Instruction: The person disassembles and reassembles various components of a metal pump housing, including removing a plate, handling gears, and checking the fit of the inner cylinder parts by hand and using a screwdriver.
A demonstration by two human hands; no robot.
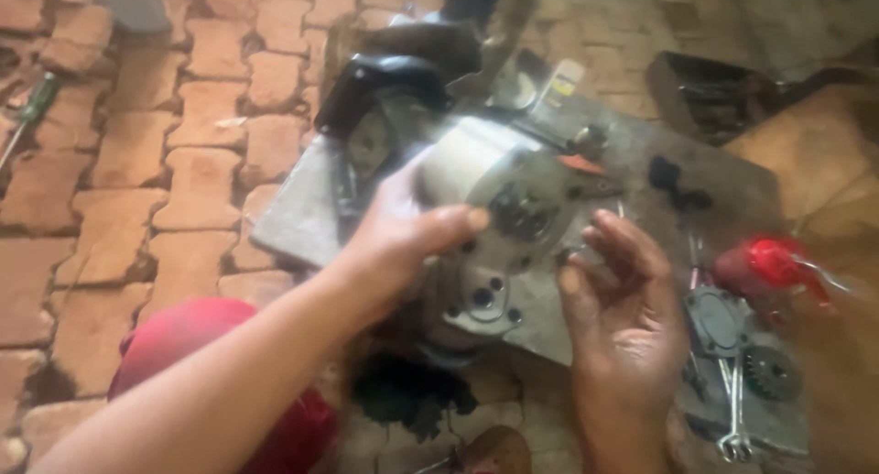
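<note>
My left hand (403,236) grips a grey metal engine casing (499,208) from its left side, thumb laid over the front face near a cluster of small gears. The casing rests on a grey metal slab (293,217) lying on the brick paving. My right hand (623,300) is at the casing's right edge, fingers bent and apart, fingertips close to a small part; whether it pinches anything is blurred. A black rubber piece (385,80) sits on the casing's upper left.
A red cap-like part (769,263), a grey gasket cover (719,318), a toothed gear (769,373) and a spanner (732,419) lie at the right. A screwdriver (27,112) lies far left. My red-clad knee (211,346) is lower left. A dark oil stain (412,392) marks the bricks.
</note>
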